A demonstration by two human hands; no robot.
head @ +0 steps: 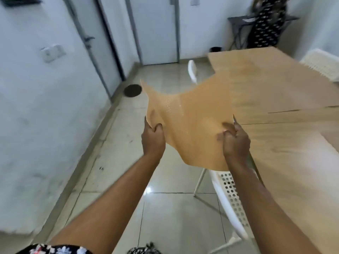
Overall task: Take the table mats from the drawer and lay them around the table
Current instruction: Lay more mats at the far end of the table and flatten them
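Observation:
A floppy orange table mat [190, 114] with a dotted texture hangs in the air in front of me, just left of the wooden table [286, 114]. My left hand [153, 139] pinches its near left edge. My right hand [235, 142] pinches its near right edge, close to the table's left side. The mat's far corners flap upward and its lower edge sags between my hands. A white mat [322, 66] lies on the table's far right. The view is blurred by motion.
A white perforated chair [229, 202] stands under my right arm at the table's side. Another white chair [192, 70] sits farther along. A person in dark patterned clothes [266, 24] stands at the far right. Tiled floor, a floor drain [133, 90] and white doors lie left.

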